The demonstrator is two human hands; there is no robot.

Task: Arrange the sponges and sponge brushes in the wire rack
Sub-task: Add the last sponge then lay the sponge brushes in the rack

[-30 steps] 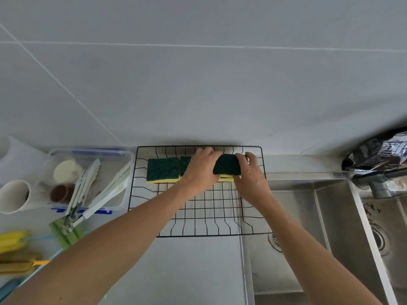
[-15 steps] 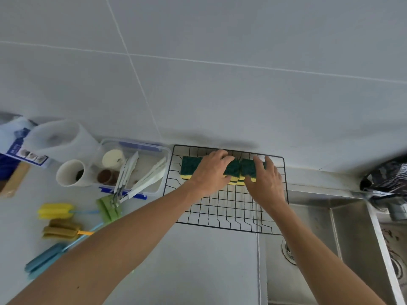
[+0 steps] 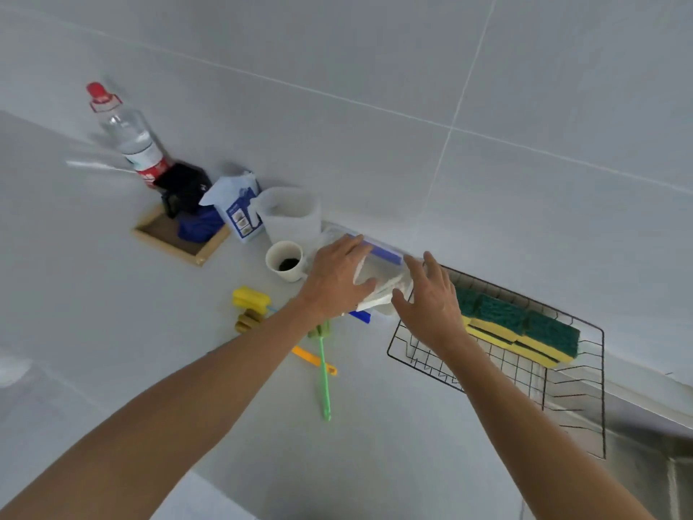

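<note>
The black wire rack (image 3: 555, 403) sits on the counter at the right, with green-and-yellow sponges (image 3: 525, 332) lined up along its far side. My left hand (image 3: 337, 279) hovers with fingers spread over the clear plastic container (image 3: 378, 275) left of the rack, holding nothing. Over the rack's left corner my right hand (image 3: 431, 302) is also spread and empty. Sponge brushes lie on the counter under my left arm: a yellow-headed one (image 3: 250, 297), an olive one (image 3: 247, 321) with an orange handle (image 3: 313, 360), and a green one (image 3: 324, 380).
A white mug (image 3: 285, 260) and a translucent jug (image 3: 290, 215) stand behind the brushes. Farther left are a wooden tray (image 3: 180, 234), a blue-white packet (image 3: 240, 206) and a red-capped bottle (image 3: 129, 137). The sink (image 3: 648, 482) edge shows at the lower right.
Both hands have left the sponges in the rack and moved left, toward the plastic container. The camera has swung left, bringing the bottle and tray into view.
</note>
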